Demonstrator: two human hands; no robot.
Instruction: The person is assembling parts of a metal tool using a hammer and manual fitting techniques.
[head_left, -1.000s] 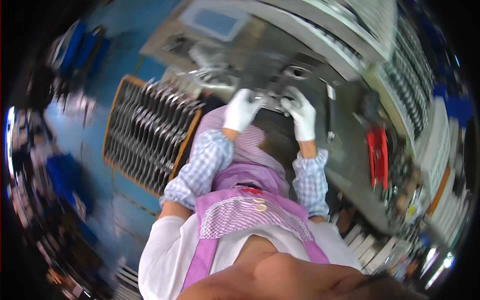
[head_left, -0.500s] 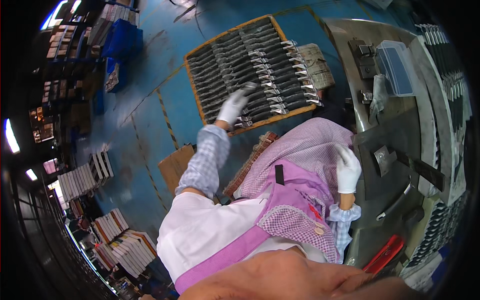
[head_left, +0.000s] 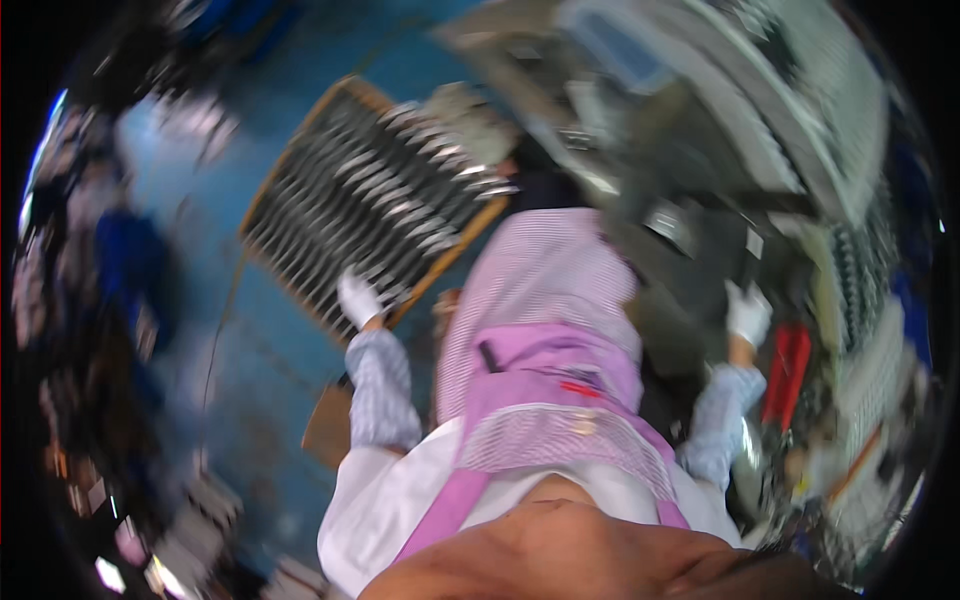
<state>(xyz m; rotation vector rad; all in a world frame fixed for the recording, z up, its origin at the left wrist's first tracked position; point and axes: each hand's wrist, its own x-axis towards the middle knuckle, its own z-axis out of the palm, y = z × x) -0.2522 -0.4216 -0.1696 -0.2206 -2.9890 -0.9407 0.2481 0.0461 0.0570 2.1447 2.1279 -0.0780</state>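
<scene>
The picture is smeared by motion. A shallow tray (head_left: 287, 158) with an orange-brown rim stands to the left, filled with rows of black-handled pieces with shiny metal ends. My left hand (head_left: 358, 297), in a white glove, lies at the tray's near corner over the closest pieces; its fingers are too blurred to read. On the right, over the dark workbench (head_left: 690, 300), is my gloved right hand (head_left: 747, 312). Its fingers close around a dark piece with a shiny end (head_left: 754, 243) pointing away from me. The blur hides its exact kind.
A red object (head_left: 787, 375) lies right of my right hand. A small metal block (head_left: 668, 225) sits on the bench, with a bluish plastic box (head_left: 610, 45) farther off. A grey bundle (head_left: 470, 120) stands past the tray. Brown cardboard (head_left: 327, 430) rests near my left sleeve.
The view has swung right. My right hand has gone from my lap to the dark piece on the bench. My left hand has drawn back to the tray's near corner.
</scene>
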